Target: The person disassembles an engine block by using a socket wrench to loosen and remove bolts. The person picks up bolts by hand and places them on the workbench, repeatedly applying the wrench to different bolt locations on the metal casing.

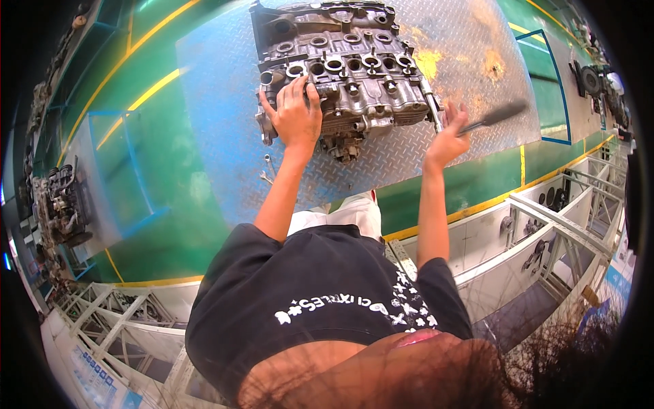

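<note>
At 1 table (221, 116) are 2 hands (295, 121), 1 engine (368, 101), 1 dark-handled tool (503, 113).

left hand (297, 117) palm down, fingers (297, 88) spread, right hand (447, 143) partly curled, bare forearms (278, 198) reaching forward

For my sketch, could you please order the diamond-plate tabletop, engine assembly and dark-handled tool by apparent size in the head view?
Diamond-plate tabletop
Engine assembly
Dark-handled tool (blurred, but clearly smallest)
</note>
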{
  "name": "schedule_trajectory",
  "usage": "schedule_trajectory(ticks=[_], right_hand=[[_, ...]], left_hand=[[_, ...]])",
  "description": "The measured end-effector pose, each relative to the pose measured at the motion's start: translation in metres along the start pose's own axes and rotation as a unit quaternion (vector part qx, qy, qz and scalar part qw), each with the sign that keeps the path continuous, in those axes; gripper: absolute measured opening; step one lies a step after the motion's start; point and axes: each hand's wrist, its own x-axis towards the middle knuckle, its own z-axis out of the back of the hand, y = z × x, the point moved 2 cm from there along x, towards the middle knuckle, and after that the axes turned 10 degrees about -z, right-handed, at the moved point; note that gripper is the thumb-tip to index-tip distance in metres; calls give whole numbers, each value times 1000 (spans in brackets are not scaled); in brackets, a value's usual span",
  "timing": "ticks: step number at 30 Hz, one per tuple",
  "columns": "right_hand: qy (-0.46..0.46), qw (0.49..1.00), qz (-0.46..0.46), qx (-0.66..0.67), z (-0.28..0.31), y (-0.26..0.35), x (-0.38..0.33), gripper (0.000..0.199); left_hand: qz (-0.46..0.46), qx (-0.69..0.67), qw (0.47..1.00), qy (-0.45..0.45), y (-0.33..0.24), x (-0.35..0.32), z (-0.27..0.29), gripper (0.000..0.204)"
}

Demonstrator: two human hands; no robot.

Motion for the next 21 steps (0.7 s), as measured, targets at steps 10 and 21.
schedule_trajectory(ticks=[10, 21], right_hand=[[91, 835, 448, -307, 5, 19, -4, 28], [-15, 999, -7, -35, 12, -9, 1, 28]], left_hand=[[-20, 5, 1000, -14, -6, 15, -4, 33], [-10, 26, 999, 18, -3, 1, 9, 32]])
